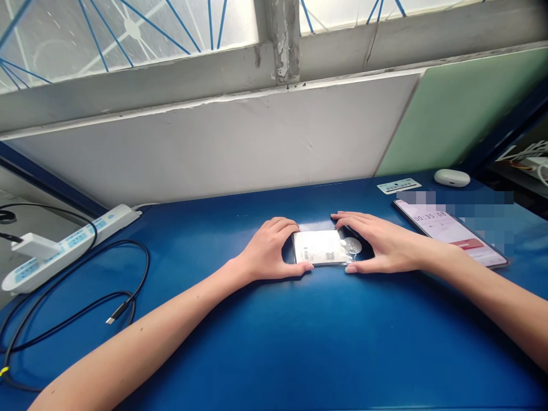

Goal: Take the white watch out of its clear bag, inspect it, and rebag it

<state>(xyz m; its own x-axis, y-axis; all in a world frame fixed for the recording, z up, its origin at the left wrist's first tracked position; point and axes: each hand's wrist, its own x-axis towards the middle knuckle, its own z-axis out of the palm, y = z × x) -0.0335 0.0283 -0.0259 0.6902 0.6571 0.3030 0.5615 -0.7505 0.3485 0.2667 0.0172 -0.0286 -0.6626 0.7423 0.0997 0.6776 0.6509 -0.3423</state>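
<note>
A small flat packet (pixel 320 247) with a white label, wrapped in clear plastic, lies on the blue table (pixel 274 342) in the middle. My left hand (pixel 270 251) curls round its left end, thumb at the near edge and fingers at the far edge. My right hand (pixel 381 245) holds its right end the same way, fingers stretched over the far corner. A round silvery part (pixel 353 246) shows inside the packet by my right hand.
A phone (pixel 454 233) with a lit timer screen lies to the right. Behind it are a white earbud case (pixel 452 177) and a small label (pixel 399 185). A white power strip (pixel 68 242) and black cables (pixel 85 297) occupy the left. A white wall panel (pixel 222 148) stands behind.
</note>
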